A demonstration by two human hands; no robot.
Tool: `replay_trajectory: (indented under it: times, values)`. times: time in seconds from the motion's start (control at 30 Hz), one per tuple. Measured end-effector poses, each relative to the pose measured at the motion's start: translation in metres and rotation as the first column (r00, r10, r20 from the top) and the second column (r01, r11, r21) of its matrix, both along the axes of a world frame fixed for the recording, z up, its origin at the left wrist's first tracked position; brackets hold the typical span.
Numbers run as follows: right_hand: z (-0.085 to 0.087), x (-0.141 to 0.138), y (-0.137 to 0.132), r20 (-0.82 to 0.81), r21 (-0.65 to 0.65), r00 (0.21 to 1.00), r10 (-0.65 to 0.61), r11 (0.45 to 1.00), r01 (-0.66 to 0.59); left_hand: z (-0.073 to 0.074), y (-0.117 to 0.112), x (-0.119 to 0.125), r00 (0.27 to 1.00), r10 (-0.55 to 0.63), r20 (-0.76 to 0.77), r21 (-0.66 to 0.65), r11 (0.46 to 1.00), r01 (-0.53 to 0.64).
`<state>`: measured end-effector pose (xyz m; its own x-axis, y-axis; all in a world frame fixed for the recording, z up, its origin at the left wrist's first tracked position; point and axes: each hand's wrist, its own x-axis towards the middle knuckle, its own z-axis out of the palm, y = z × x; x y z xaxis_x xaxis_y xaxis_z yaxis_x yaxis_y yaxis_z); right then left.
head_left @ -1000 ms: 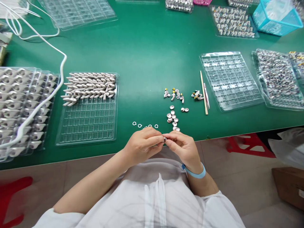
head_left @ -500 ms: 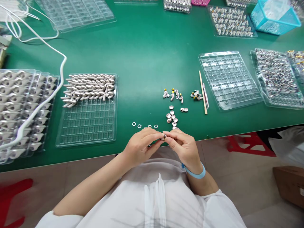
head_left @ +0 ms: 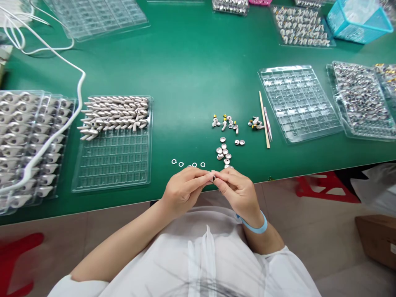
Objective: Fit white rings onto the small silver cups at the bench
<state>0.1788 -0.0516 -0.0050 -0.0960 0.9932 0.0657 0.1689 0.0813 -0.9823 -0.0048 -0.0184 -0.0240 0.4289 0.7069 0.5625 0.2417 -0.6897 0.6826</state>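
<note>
My left hand point(head_left: 182, 188) and my right hand point(head_left: 239, 194) meet at the table's front edge. Between their pinched fingertips is a small shiny metal part point(head_left: 213, 177), mostly hidden by the fingers. Just beyond my fingers lies a cluster of round metal caps point(head_left: 223, 151), with two more caps point(head_left: 239, 142) to the right. Several thin white rings point(head_left: 181, 164) lie in a row ahead of my left hand. Farther back sit small grey earbud-like pieces with yellow bits point(head_left: 225, 122), and another little heap of them point(head_left: 255, 123) is at the right.
Tweezers point(head_left: 267, 123) and a thin wooden stick point(head_left: 264, 119) lie beside a clear tray point(head_left: 301, 105). At left are a half-filled tray of grey parts point(head_left: 113, 161), stacked trays point(head_left: 37, 144) and a white cable point(head_left: 81, 88). A blue basket point(head_left: 355, 29) stands at back right.
The fingers of my left hand have closed in more tightly around the small metal part, and the part has turned slightly. The things on the table lie as before.
</note>
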Motion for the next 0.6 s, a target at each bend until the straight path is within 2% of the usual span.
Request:
replay_trajectory:
  times: [0.3, 0.47, 0.6]
  values:
    - [-0.0006, -0.0018, -0.0015, 0.056, 0.116, 0.998, -0.007, 0.993, 0.0, -0.0009, -0.0016, 0.0017, 0.999, 0.035, 0.003, -0.016, 0.999, -0.035]
    - [-0.0028, -0.0007, -0.0045, 0.061, 0.106, 0.998, 0.008, 0.994, -0.014, 0.0024, -0.0026, 0.0034, 0.999, 0.034, 0.033, -0.028, 0.999, -0.033]
    - [-0.0047, -0.0006, -0.0064, 0.006, 0.088, 1.0, -0.014, 0.996, 0.014, 0.006, -0.0038, 0.0039, 0.994, 0.104, 0.018, -0.04, 0.994, -0.103]
